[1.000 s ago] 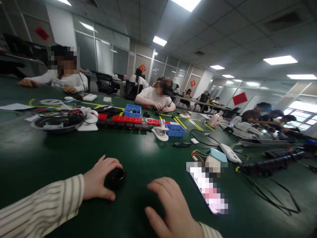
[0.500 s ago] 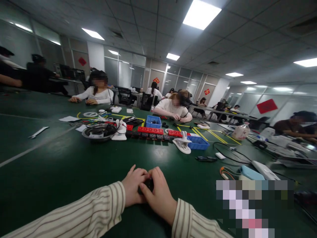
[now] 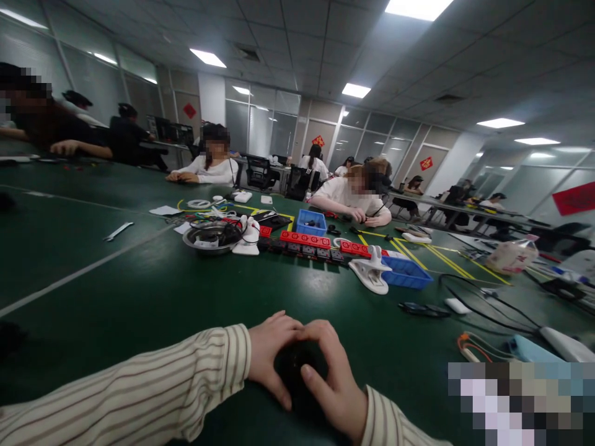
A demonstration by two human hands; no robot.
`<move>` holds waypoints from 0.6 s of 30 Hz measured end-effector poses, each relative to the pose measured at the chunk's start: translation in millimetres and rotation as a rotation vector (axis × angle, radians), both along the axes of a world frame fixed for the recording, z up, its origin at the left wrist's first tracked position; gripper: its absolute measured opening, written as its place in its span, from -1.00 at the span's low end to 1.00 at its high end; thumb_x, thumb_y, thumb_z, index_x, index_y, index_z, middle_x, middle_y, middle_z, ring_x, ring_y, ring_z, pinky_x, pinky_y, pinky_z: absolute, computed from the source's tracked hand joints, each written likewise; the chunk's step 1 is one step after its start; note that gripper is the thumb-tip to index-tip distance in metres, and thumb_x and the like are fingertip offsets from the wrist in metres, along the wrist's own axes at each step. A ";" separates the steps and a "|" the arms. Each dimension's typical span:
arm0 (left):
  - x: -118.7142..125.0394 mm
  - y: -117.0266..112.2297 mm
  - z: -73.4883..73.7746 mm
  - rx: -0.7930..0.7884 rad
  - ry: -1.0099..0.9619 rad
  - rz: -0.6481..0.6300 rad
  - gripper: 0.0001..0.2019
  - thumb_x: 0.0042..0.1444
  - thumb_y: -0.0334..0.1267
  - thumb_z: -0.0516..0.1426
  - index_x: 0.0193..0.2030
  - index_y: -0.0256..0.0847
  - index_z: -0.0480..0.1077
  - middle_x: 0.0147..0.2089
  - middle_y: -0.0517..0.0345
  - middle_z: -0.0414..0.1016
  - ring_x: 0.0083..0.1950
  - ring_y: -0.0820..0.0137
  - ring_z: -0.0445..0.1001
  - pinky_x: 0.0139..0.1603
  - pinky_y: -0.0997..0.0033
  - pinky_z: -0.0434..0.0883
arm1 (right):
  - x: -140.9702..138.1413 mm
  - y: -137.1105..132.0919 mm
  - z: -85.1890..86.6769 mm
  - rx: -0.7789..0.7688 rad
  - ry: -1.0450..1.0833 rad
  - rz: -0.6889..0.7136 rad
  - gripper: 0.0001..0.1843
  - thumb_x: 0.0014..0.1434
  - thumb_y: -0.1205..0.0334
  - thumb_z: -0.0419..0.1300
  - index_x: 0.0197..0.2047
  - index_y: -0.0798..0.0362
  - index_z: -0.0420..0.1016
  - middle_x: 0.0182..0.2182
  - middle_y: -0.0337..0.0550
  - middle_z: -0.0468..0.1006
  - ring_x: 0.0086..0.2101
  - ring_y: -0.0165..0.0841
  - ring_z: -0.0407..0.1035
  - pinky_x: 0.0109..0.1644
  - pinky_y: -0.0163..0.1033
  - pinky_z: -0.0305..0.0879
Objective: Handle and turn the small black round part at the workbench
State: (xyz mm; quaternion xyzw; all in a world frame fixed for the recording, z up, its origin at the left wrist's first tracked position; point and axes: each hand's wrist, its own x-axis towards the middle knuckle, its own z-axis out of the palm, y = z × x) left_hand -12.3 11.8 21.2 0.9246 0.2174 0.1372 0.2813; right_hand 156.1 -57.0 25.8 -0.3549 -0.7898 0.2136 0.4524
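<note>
Left hand [image 3: 269,354] and right hand [image 3: 338,375] curl around a dark object [image 3: 296,367]

The two hands nearly meet, the fingers of the right arching toward the back of the left. Both are bent into a cupped shape, with the dark object between their palms. The right thumb lies across its near side, and the left thumb points down along its left edge. Shadow swallows the outline, so how firmly either hand grips it cannot be told. Striped sleeves [image 3: 186,378] cover both wrists.

Under the hands spreads a green table [image 3: 186,297]. Straight ahead of them stands a row of red sockets [image 3: 304,240]. Ahead and to the right of the right hand are a white clip [image 3: 372,277] and, just behind it, a blue bin [image 3: 406,274]; nearer the hand lie a black item [image 3: 424,310] and a small white box [image 3: 458,306]. Farther right, an orange cord [image 3: 470,348] curls beside a light blue box [image 3: 534,350].

Ahead and to the left of the left hand sits a metal bowl [image 3: 198,246] of cables, and farther left a slim metal tool [image 3: 118,231]. Beyond everything, directly across from the hands, a person in a light top [image 3: 341,195] leans over the table.
</note>
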 end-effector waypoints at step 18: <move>4.6 -6.8 -14.8 0.236 -0.047 0.104 -0.66 -0.30 -0.04 0.30 -0.33 -0.08 0.46 -0.05 0.13 0.28 0.02 0.17 0.26 0.11 0.10 0.18 | -5.4 -16.6 7.1 0.091 -0.177 -0.069 -0.70 -0.11 0.50 0.01 -0.33 -0.01 0.40 -0.29 -0.27 0.51 -0.16 -0.30 0.25 -0.01 -0.12 0.08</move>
